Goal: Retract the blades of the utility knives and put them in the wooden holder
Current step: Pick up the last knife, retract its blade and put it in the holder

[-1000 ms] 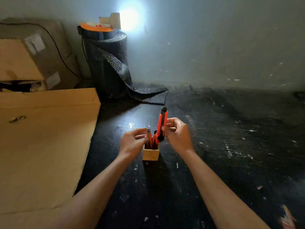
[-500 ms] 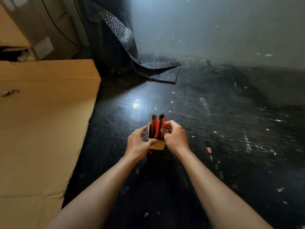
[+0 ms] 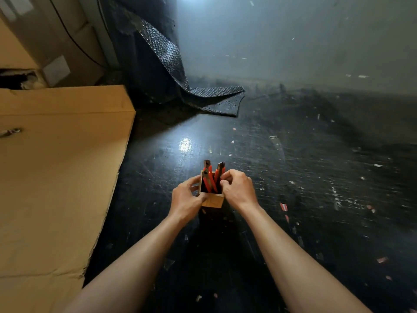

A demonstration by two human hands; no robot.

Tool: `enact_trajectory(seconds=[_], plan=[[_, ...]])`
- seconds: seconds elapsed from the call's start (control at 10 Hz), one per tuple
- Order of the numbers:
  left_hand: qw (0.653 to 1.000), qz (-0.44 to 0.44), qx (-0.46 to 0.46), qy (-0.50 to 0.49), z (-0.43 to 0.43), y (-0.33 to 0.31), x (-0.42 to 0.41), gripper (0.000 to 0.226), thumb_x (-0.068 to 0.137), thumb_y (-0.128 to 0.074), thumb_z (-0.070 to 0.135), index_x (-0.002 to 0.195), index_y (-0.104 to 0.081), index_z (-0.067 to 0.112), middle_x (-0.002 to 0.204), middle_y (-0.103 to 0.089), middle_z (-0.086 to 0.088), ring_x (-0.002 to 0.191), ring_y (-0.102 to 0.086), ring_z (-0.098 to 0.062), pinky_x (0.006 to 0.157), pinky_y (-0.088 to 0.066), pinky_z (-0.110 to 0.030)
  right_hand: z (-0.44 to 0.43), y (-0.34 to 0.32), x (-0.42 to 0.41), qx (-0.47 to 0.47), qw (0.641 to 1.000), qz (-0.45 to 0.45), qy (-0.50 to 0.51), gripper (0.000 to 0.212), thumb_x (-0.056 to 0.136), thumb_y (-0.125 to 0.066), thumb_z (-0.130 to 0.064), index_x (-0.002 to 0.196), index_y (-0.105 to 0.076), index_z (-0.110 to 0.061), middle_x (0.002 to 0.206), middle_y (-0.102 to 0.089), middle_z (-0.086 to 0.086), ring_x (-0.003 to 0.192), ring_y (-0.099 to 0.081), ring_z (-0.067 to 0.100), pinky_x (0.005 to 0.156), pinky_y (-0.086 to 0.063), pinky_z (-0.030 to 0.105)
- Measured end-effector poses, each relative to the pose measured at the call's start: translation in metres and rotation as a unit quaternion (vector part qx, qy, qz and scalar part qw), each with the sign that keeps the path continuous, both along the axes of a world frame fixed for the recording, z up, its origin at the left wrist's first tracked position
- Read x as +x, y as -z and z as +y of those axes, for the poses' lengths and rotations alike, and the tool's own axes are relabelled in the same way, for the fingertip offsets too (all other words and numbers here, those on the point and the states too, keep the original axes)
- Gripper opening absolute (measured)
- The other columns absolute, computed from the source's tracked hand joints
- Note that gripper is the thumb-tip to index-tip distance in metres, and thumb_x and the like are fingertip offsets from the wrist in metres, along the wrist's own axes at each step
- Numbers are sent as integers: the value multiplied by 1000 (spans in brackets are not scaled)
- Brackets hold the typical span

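A small square wooden holder [image 3: 213, 201] stands on the black table in the middle of the head view. Three red and black utility knives [image 3: 210, 179] stand upright in it, their black tips sticking out above the rim. My left hand [image 3: 185, 198] grips the holder's left side. My right hand [image 3: 238, 188] is at the holder's right rim, fingers curled against the rightmost knife [image 3: 220, 169]. No blade shows at any tip.
A large flat cardboard sheet [image 3: 56, 177] covers the table's left part. A black bubble-wrap roll [image 3: 162, 64] trails a loose flap at the back. Cardboard boxes [image 3: 45, 41] stand at the far left. Small paper scraps dot the black table [image 3: 316, 177].
My right hand lowered the knife it held above the holder into it among the others. The camera tilted down and moved closer. My left hand stays on the holder.
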State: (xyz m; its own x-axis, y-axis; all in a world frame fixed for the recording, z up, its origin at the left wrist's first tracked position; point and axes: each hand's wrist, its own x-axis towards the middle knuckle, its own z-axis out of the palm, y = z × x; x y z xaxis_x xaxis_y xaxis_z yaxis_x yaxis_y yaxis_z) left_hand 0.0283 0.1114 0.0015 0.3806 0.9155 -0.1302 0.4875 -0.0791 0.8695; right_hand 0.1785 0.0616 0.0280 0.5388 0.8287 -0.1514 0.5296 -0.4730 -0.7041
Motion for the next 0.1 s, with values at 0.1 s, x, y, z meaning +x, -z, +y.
enact_trajectory(seconds=[0.1], plan=[[1000,1,-12,-2,-4,-4,-5,60,81,-85,18,136,-62,13,132,-69,-4,119,-62,-15,95,-49,-32,-12,-14,0,16,1000,-4,-2,12,94,-63,-16,102,-72,-15,101,-74,2,95,-69,18,78,-54,27]])
